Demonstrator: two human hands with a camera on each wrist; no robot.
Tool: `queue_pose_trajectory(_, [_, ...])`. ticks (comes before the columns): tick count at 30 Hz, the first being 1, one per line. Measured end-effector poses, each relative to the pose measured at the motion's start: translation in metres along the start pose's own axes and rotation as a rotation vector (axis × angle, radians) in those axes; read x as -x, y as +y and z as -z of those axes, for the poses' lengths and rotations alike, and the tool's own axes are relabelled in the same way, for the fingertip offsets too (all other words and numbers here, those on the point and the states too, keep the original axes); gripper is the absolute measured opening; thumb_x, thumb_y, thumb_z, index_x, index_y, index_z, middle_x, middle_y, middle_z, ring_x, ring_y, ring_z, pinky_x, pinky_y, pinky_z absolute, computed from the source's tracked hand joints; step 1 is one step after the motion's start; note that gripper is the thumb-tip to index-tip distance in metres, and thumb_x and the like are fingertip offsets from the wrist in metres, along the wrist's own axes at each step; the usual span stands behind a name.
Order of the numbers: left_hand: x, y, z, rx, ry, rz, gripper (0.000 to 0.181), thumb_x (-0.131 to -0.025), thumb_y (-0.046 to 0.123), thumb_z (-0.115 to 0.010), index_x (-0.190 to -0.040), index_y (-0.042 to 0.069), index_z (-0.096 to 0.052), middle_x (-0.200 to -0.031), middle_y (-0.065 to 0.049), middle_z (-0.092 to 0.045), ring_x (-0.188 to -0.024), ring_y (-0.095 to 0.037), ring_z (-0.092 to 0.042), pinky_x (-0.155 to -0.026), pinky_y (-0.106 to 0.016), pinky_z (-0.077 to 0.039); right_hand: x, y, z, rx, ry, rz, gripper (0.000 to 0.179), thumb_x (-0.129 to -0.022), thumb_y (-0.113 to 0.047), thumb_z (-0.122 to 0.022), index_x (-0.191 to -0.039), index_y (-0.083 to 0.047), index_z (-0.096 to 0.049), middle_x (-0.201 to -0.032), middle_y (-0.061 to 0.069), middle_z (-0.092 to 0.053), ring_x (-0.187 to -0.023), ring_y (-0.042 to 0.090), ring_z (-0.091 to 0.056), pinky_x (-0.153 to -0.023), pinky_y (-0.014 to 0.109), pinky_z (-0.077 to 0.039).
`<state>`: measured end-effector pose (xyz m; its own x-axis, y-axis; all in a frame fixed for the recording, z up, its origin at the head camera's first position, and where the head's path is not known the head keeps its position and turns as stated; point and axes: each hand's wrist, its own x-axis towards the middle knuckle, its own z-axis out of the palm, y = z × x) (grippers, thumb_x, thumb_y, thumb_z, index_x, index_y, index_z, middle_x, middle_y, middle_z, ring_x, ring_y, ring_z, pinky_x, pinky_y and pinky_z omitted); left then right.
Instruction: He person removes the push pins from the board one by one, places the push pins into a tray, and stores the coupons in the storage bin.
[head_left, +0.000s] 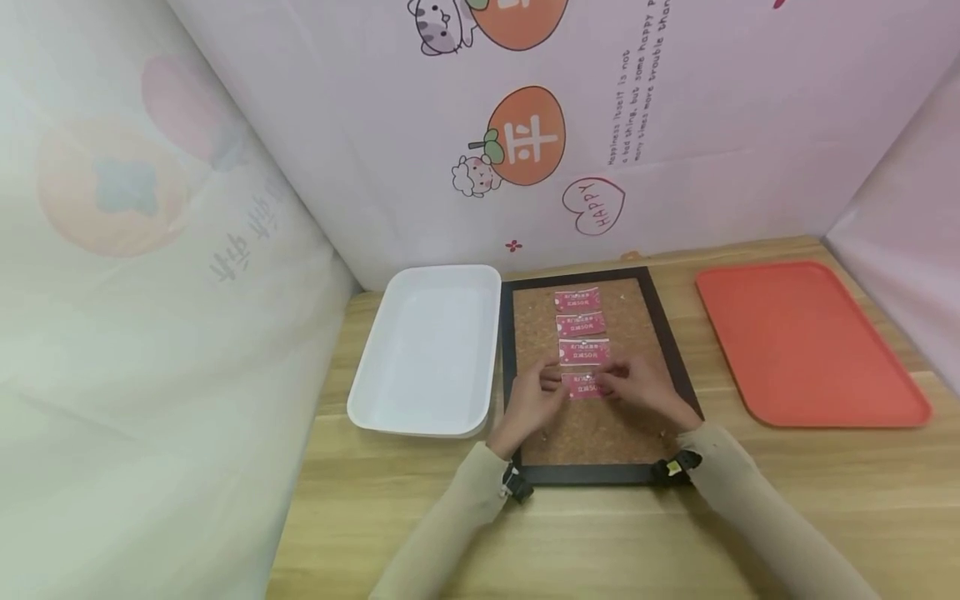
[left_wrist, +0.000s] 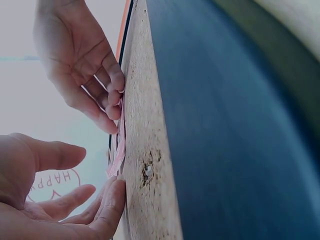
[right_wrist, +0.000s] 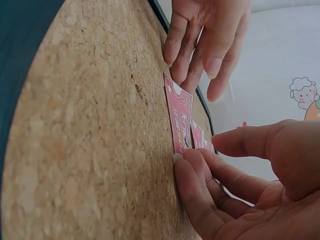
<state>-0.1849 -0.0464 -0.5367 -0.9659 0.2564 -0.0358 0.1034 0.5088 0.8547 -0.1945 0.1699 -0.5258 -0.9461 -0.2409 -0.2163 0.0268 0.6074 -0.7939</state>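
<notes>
Lowest card (head_left: 579,387) on the corkboard (head_left: 585,437), seemingly being straightened.
Left hand (head_left: 536,398) and right hand (head_left: 641,387), thumbs apart from fingers, are at its ends; the next move likely calls for light, even alignment.

Four pink coupons (head_left: 584,353), one column, on corkboard (head_left: 600,439)

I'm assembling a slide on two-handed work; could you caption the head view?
Bare hands flank the lowest of four pink rectangular printed cards on a black-framed brown cork board.

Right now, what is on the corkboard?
Four pink cards in a column, left hand and right hand at the nearest one. The corkboard beneath them is covered.
</notes>
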Motion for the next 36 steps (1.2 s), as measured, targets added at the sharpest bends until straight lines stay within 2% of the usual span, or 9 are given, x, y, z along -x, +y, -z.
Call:
queue_pose_trajectory(7, [-0.004, 0.001, -0.001, 0.025, 0.002, 0.034, 0.045, -0.096, 0.006, -0.068, -0.14, 0.0, -0.059, -0.12, -0.018, -0.074, -0.107, -0.025, -0.075, -0.088, -0.024, -0.062, -0.005, -0.003, 0.0, 0.024, -0.031, -0.042, 0.033, -0.106, -0.022, -0.059, -0.125, 0.003, -0.07, -0.108, 0.02, -0.075, -0.088, 0.02, -0.073, -0.073, 0.031, -0.06])
queue_pose_trajectory(12, [-0.007, 0.0, -0.003, 0.041, -0.002, 0.048, 0.04, -0.094, 0.003, -0.069, -0.134, 0.0, -0.064, -0.117, -0.016, -0.074, -0.103, -0.02, -0.073, -0.086, -0.02, -0.06, -0.008, -0.008, 0.0, 0.028, -0.033, -0.052, 0.032, -0.105, -0.022, -0.059, -0.12, 0.004, -0.071, -0.104, 0.019, -0.076, -0.087, 0.021, -0.072, -0.071, 0.029, -0.057])
queue_pose_trajectory(18, [-0.01, -0.001, -0.005, 0.039, -0.026, 0.033, 0.039, -0.094, 0.001, -0.069, -0.132, 0.001, -0.064, -0.115, -0.016, -0.073, -0.099, -0.019, -0.073, -0.083, -0.02, -0.06, -0.011, -0.014, -0.002, 0.051, -0.01, -0.076, 0.027, -0.103, -0.02, -0.062, -0.113, 0.003, -0.073, -0.098, 0.017, -0.075, -0.08, 0.019, -0.066, -0.066, 0.027, -0.051])
queue_pose_trajectory(24, [-0.008, 0.002, -0.006, 0.038, -0.042, 0.037, 0.04, -0.093, 0.001, -0.069, -0.132, -0.001, -0.064, -0.113, -0.017, -0.073, -0.095, -0.018, -0.072, -0.081, -0.02, -0.06, -0.013, -0.014, -0.006, 0.045, 0.02, -0.091, 0.025, -0.101, -0.017, -0.065, -0.112, 0.004, -0.073, -0.098, 0.019, -0.074, -0.081, 0.021, -0.068, -0.067, 0.027, -0.053])
queue_pose_trajectory(31, [-0.008, 0.006, -0.008, 0.032, -0.034, 0.06, 0.039, -0.091, 0.0, -0.069, -0.13, 0.001, -0.065, -0.11, -0.015, -0.073, -0.092, -0.017, -0.073, -0.079, -0.02, -0.06, -0.017, -0.017, -0.011, 0.074, 0.068, -0.141, 0.02, -0.099, -0.015, -0.067, -0.107, 0.003, -0.073, -0.092, 0.016, -0.074, -0.076, 0.02, -0.064, -0.062, 0.026, -0.048])
queue_pose_trajectory(36, [-0.01, 0.006, -0.011, 0.012, -0.027, 0.089, 0.04, -0.091, 0.0, -0.07, -0.13, 0.004, -0.066, -0.109, -0.011, -0.074, -0.091, -0.013, -0.072, -0.079, -0.02, -0.06, -0.019, -0.018, -0.011, 0.095, 0.066, -0.148, 0.02, -0.098, -0.015, -0.067, -0.106, 0.003, -0.074, -0.092, 0.015, -0.074, -0.076, 0.02, -0.063, -0.062, 0.026, -0.048])
